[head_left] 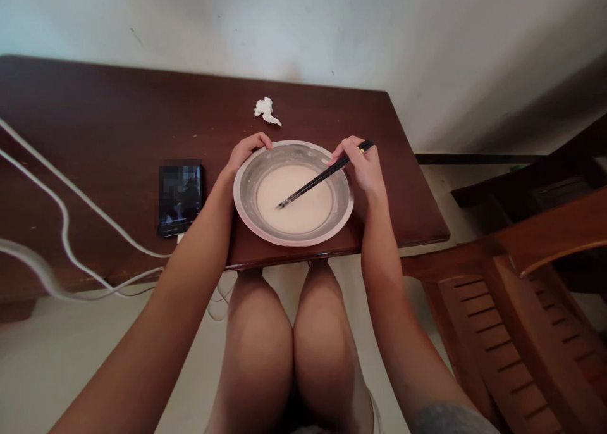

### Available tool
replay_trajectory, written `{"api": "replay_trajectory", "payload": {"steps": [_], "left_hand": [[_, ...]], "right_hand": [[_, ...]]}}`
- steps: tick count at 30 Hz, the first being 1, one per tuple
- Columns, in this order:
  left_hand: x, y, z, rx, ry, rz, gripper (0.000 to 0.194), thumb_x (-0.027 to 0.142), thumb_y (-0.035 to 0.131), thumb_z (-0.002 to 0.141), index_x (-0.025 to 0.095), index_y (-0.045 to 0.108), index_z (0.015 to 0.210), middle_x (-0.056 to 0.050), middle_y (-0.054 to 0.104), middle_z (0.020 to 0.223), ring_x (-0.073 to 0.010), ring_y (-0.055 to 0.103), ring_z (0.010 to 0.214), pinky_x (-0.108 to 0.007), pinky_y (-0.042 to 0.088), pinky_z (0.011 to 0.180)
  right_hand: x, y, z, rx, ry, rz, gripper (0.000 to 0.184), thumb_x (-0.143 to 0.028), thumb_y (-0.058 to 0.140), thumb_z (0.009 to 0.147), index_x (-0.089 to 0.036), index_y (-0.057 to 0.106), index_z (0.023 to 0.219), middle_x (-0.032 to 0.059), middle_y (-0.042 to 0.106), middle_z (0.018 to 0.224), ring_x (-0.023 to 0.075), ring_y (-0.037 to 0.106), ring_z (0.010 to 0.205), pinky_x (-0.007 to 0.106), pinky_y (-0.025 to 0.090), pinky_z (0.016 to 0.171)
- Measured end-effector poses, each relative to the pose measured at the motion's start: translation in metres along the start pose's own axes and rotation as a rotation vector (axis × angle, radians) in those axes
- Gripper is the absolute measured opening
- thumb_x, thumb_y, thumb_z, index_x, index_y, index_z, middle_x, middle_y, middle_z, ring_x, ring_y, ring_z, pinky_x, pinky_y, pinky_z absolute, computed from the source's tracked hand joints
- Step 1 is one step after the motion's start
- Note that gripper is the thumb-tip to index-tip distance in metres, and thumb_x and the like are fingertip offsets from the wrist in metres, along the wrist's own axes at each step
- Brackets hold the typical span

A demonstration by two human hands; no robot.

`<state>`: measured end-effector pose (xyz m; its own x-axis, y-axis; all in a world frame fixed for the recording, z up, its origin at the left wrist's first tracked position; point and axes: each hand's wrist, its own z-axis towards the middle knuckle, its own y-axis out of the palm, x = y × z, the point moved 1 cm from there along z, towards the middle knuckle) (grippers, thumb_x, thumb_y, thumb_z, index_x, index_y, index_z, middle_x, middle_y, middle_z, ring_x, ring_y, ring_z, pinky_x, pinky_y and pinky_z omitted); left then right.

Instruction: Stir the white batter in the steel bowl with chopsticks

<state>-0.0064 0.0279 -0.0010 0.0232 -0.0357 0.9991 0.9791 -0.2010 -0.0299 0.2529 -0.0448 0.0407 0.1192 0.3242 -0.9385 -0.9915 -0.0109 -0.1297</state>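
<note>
A metal bowl [340,214] with a pale white batter [296,200] stands near the front edge of a dark wooden table [104,130]. My left hand [245,150] grips the bowl's rim at the far left, fingers curled over it. My right hand [361,165] is closed round a pair of black chopsticks [322,176], whose tips dip into the batter left of the middle.
A phone [181,197] lies on the table left of the bowl, with white cables [66,231] trailing off the left side. A crumpled white tissue [266,111] lies behind the bowl. A wooden chair [521,295] stands at the right. A pale wall is behind the table.
</note>
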Motion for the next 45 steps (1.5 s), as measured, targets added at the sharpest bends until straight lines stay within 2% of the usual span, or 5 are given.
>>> {"api": "replay_trajectory", "payload": {"steps": [15, 21, 26, 31, 45], "left_hand": [[-0.0015, -0.0008, 0.0001, 0.005, 0.020, -0.006, 0.025, 0.002, 0.046, 0.072, 0.016, 0.061, 0.058, 0.001, 0.057, 0.067, -0.0084, 0.052, 0.066, -0.016, 0.043, 0.067], [-0.0012, -0.0002, 0.0013, -0.016, -0.046, -0.066, 0.028, 0.000, 0.043, 0.072, 0.017, 0.059, 0.057, 0.001, 0.056, 0.064, -0.0086, 0.049, 0.060, -0.017, 0.041, 0.061], [0.0026, 0.0000, -0.0016, -0.025, -0.001, -0.025, 0.025, 0.000, 0.045, 0.071, 0.016, 0.059, 0.057, 0.001, 0.056, 0.067, -0.0075, 0.050, 0.063, -0.015, 0.040, 0.060], [0.0018, -0.0016, -0.0012, -0.029, 0.038, 0.014, 0.023, -0.001, 0.047, 0.069, 0.016, 0.059, 0.057, 0.002, 0.057, 0.068, -0.0075, 0.051, 0.066, -0.015, 0.041, 0.064], [0.0036, 0.0015, -0.0030, -0.002, 0.025, -0.008, 0.027, -0.001, 0.044, 0.072, 0.015, 0.059, 0.057, 0.001, 0.056, 0.066, -0.0077, 0.050, 0.064, -0.014, 0.043, 0.065]], "right_hand": [[0.0021, -0.0058, 0.0013, 0.176, -0.073, 0.014, 0.045, -0.060, 0.051, 0.084, -0.021, 0.061, 0.065, -0.0042, 0.059, 0.052, 0.0075, 0.058, 0.050, 0.024, 0.044, 0.053], [0.0024, -0.0008, 0.0009, 0.000, -0.074, 0.021, 0.040, -0.058, 0.056, 0.083, -0.021, 0.065, 0.069, -0.0043, 0.063, 0.055, 0.0082, 0.063, 0.055, 0.023, 0.048, 0.056], [0.0042, -0.0058, 0.0027, 0.207, -0.066, 0.004, 0.045, -0.061, 0.051, 0.084, -0.021, 0.060, 0.065, -0.0042, 0.061, 0.052, 0.0072, 0.059, 0.050, 0.022, 0.042, 0.049], [0.0009, -0.0015, 0.0004, 0.000, -0.041, 0.005, 0.043, -0.059, 0.055, 0.083, -0.021, 0.064, 0.066, -0.0030, 0.062, 0.054, 0.0082, 0.060, 0.052, 0.024, 0.046, 0.052], [-0.0010, -0.0034, 0.0002, 0.072, -0.060, -0.002, 0.040, -0.057, 0.055, 0.084, -0.021, 0.064, 0.067, -0.0041, 0.063, 0.055, 0.0075, 0.061, 0.055, 0.023, 0.047, 0.056]]}}
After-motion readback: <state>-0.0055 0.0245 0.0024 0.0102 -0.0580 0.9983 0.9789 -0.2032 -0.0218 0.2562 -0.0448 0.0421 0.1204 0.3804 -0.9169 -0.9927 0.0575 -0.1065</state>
